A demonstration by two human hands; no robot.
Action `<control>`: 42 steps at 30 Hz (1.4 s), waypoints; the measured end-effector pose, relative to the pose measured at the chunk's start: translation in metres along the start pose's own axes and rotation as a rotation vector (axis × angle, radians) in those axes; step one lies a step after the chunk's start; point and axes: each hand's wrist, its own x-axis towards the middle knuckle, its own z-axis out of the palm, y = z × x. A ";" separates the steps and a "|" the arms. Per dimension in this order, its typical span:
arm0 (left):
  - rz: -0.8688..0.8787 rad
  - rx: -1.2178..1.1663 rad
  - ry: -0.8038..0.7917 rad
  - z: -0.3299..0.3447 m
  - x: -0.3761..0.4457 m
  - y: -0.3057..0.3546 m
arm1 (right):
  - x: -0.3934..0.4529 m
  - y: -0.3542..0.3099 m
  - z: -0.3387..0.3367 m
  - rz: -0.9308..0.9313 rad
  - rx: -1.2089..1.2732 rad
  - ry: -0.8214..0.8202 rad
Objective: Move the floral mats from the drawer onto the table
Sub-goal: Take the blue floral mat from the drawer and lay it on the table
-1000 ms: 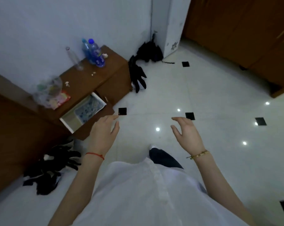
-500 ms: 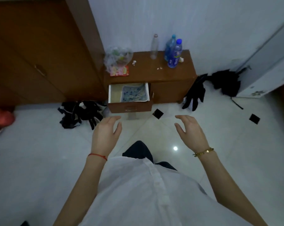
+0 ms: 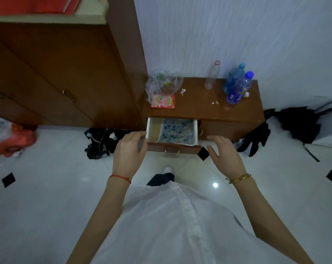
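A blue floral mat point(image 3: 178, 131) lies in the pulled-out drawer point(image 3: 151, 128) of a low wooden table point(image 3: 199, 107), filling its right part. My left hand point(image 3: 129, 152) hovers at the drawer's left front corner, fingers apart and empty. Beside the drawer's right front corner is my right hand point(image 3: 224, 155), also spread and holding nothing. Neither hand touches the mat.
On the tabletop stand a clear plastic bag point(image 3: 162, 84), a red snack packet point(image 3: 163, 101), an empty clear bottle point(image 3: 211, 75) and two blue bottles point(image 3: 237, 87). Black cloths point(image 3: 102, 141) lie on the floor left, more black fabric point(image 3: 294, 122) right. A tall wooden wardrobe point(image 3: 66, 73) stands left.
My view has swung round to face the table and come closer. Both hands have risen toward the open drawer, one at each front corner.
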 end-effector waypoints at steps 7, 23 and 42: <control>0.090 0.032 -0.045 0.015 0.106 -0.028 | 0.081 -0.002 0.013 0.060 0.017 0.039; -0.127 0.089 -0.290 0.248 0.182 -0.126 | 0.187 0.143 0.186 0.336 0.039 -0.128; -0.561 0.118 -0.702 0.472 0.168 -0.267 | 0.185 0.243 0.360 0.386 0.022 0.004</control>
